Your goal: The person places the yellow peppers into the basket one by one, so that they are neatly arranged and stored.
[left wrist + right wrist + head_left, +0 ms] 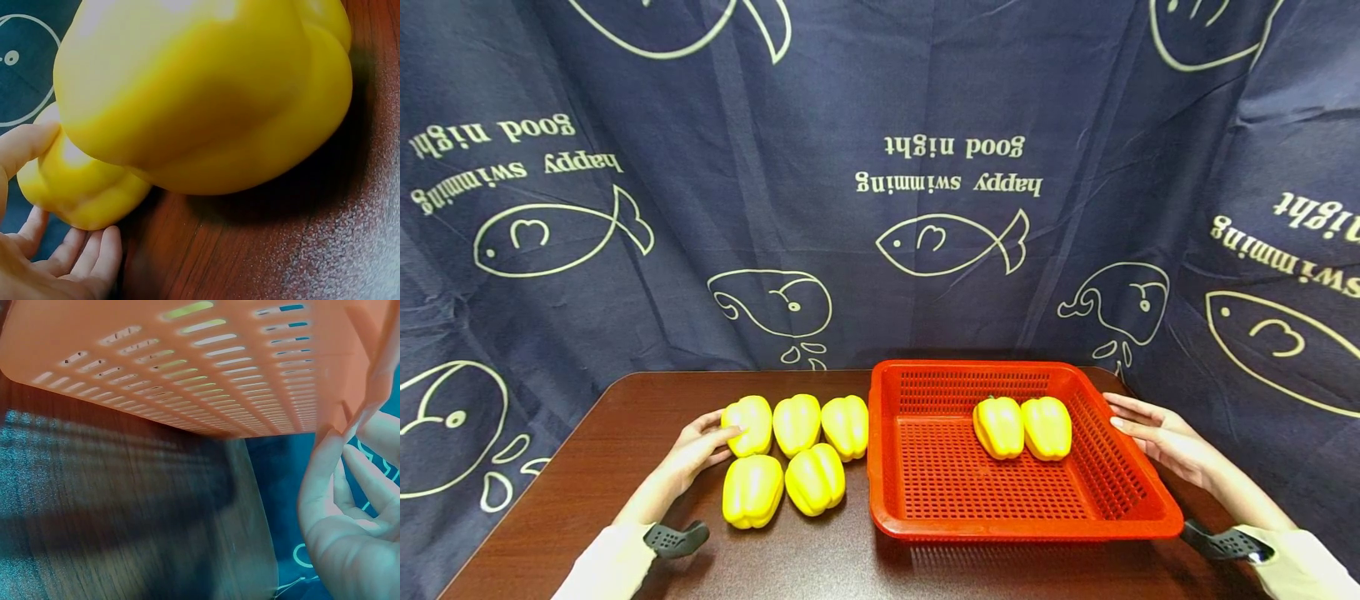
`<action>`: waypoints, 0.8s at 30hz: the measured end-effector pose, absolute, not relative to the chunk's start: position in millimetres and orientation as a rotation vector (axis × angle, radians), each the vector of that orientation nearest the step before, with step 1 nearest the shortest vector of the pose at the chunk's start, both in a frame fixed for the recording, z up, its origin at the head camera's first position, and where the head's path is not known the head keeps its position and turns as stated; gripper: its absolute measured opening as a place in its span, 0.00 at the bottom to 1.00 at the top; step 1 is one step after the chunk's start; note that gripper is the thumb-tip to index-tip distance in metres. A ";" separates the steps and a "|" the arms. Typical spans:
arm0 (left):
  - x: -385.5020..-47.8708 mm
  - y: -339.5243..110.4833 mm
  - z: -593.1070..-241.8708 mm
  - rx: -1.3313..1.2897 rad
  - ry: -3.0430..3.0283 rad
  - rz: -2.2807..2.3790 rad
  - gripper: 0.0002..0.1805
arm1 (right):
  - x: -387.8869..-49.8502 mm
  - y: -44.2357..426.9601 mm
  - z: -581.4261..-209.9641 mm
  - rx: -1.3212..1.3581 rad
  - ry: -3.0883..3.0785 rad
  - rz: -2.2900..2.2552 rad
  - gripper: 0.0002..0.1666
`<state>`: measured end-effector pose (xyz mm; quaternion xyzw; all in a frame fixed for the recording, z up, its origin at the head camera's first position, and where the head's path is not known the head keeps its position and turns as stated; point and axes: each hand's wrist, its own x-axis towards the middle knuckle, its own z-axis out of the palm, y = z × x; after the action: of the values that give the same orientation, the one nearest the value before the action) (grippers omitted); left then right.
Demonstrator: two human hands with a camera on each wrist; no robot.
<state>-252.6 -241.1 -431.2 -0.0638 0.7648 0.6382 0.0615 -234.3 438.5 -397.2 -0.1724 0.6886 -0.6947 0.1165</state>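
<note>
Yellow pepper (pixel 754 423) in left grip (pixel 697 447), partly hidden behind thumb (pixel 727 433)

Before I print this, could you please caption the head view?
Left hand holds a yellow pepper; right hand touches a red basket.

Head camera: set above the near side of the table (pixel 550 500), facing forward and down; farthest of the three, it takes in the whole basket (pixel 1015 530), the left hand (pixel 696 450), the right hand (pixel 1168 440) and the curtain (pixel 820 125) behind. Left wrist camera: very near the peppers (pixel 206 94), one filling much of the upper frame; looks past it to the left hand, also in head view. Right wrist camera: low, close outside the basket, facing along its slotted wall toward the right hand and curtain, both shared with head view.
</note>
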 end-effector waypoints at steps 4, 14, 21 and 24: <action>-252.1 -242.1 -432.0 -0.185 2.327 1.927 0.43 | -234.3 438.8 -397.6 -0.521 2.002 -2.039 0.27; -249.4 -245.2 -431.8 -0.215 2.370 1.935 0.42 | -234.8 439.0 -398.5 -0.517 2.012 -2.033 0.27; -246.2 -248.0 -429.3 -0.215 2.358 1.991 0.40 | -234.4 438.5 -397.4 -0.525 2.012 -2.035 0.27; -245.8 -250.5 -426.2 -0.217 2.343 2.027 0.40 | -234.3 438.4 -397.0 -0.517 2.010 -2.034 0.27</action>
<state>-245.8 -250.5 -426.2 -0.0698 0.7543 0.6525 0.0179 -234.3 438.4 -397.0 -0.1765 0.6870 -0.6951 0.1173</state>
